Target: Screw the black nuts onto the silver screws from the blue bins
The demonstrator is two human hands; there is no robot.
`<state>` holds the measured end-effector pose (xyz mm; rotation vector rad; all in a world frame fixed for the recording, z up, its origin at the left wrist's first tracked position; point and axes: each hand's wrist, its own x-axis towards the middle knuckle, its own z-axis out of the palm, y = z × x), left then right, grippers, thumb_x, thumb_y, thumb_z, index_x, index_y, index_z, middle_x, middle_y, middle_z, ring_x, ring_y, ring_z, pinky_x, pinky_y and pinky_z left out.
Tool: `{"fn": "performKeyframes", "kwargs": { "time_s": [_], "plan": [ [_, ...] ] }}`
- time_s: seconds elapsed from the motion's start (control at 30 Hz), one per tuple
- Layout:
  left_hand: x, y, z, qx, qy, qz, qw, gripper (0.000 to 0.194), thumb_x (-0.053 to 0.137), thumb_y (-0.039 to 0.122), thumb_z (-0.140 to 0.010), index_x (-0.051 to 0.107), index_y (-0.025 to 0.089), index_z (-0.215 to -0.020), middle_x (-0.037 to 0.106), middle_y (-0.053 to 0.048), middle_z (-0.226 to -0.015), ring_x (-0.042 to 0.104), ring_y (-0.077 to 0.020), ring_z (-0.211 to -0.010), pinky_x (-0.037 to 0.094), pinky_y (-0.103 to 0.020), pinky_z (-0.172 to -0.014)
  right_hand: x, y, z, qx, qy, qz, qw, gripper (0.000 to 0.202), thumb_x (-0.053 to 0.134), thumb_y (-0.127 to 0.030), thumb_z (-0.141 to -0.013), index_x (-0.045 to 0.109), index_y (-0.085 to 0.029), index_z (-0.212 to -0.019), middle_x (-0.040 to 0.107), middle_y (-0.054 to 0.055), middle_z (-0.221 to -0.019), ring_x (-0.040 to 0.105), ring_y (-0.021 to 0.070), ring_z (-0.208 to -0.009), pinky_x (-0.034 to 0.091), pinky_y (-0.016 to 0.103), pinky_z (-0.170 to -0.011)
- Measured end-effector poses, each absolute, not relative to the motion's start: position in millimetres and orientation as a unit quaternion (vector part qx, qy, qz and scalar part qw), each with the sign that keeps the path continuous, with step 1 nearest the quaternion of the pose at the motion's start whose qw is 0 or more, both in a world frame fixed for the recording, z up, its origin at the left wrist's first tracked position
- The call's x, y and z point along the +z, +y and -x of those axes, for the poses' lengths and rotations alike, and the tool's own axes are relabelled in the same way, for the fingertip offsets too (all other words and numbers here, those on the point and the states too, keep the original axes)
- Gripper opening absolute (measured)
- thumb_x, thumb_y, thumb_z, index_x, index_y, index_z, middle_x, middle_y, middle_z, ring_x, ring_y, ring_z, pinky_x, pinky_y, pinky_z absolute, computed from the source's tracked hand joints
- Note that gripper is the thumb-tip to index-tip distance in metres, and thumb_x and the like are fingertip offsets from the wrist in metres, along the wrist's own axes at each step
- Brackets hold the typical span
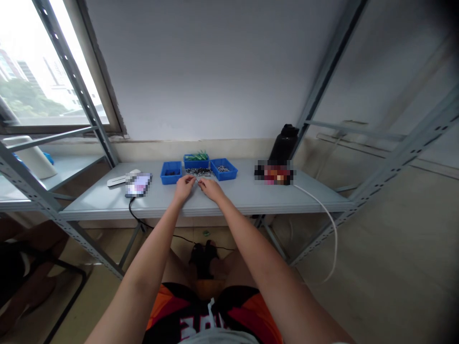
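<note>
My left hand (184, 187) and my right hand (212, 189) meet over the front middle of the grey shelf (247, 198). Both have their fingertips pinched together, almost touching each other. Whatever small piece lies between them is too tiny to name. Just beyond the fingers is a loose pile of small black and silvery parts (199, 172). Around it stand three blue bins: the left bin (169, 181) with dark bits inside, the back bin (195, 164) with green strip-like pieces (198, 156), and the right bin (226, 176) with small silvery parts (223, 168).
A phone (139, 184) with a black cable and a white flat object (116, 181) lie to the left. At right stand a black bottle (284, 145) and a blurred-out item (274, 173) beside a white cable (328, 215). Metal uprights frame the shelf; another person's legs (39, 267) show lower left.
</note>
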<state>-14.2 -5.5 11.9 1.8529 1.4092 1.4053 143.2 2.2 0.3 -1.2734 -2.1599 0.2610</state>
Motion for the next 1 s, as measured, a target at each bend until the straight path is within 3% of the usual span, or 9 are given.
{"fn": "performKeyframes", "kwargs": {
  "time_s": [0.17,0.43,1.0],
  "plan": [
    [14.7,-10.5,10.4,0.51,0.494,-0.671,0.211,0.018,0.058,0.026,-0.081,0.071,0.014,-0.085,0.073,-0.008,-0.086,0.065,-0.0193,-0.081,0.05,-0.03,-0.079,0.9,0.3,-141.3,0.063,-0.817,0.499,0.283,0.026,0.045,-0.031,-0.097,0.068,-0.02,-0.102,0.073,0.011,-0.096,0.064,0.0228,-0.085,0.041,0.029,-0.072],
    [12.1,-6.3,13.1,0.503,0.503,-0.672,0.206,0.02,0.057,0.027,-0.082,0.072,0.014,-0.087,0.072,-0.009,-0.085,0.065,-0.0207,-0.081,0.05,-0.032,-0.08,4.1,-1.3,-140.7,0.071,-0.815,0.505,0.275,0.027,0.044,-0.03,-0.098,0.068,-0.021,-0.104,0.073,0.01,-0.099,0.064,0.0221,-0.089,0.042,0.028,-0.075],
    [9.4,-3.7,13.8,0.431,0.531,-0.707,0.179,0.02,0.056,0.025,-0.082,0.074,0.016,-0.085,0.074,-0.009,-0.083,0.065,-0.0211,-0.081,0.049,-0.031,-0.08,4.4,3.8,-145.6,0.102,-0.754,0.496,0.419,0.026,0.042,-0.032,-0.097,0.064,-0.021,-0.106,0.071,0.005,-0.087,0.062,0.0193,-0.082,0.042,0.027,-0.078]
  ]
}}
